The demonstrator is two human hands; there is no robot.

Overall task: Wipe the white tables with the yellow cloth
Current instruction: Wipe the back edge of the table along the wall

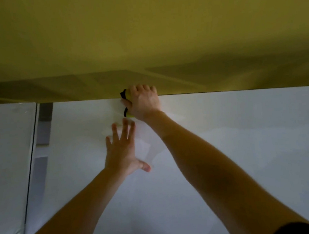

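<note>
**Cloth at the far edge of a white table, under an olive-yellow wall**

Head view: A plain olive-yellow wall fills the upper part of the picture, darker and shadowed where it comes down to the furniture. Below it a white table spreads across most of the lower part, its far edge running along the foot of the wall. To the left stands a second white table. A narrow gap separates the two, and grey floor shows through it.

The right hand is stretched out to the far edge of the larger table, right where the top meets the wall. Its fingers are curled round the yellow cloth, which is bunched up under the palm. Only small bits of yellow stick out on the hand's left side, along with some black edging. The cloth sits on the table top at that far edge.

The left hand holds nothing. It is palm down over the table, nearer the person and just short of the right hand, with its fingers straight and spread wide and its thumb pointing right. The picture does not show whether it presses on the surface or hovers just above it.

Both forearms are bare, and a dark sleeve shows at the bottom right corner.
</note>
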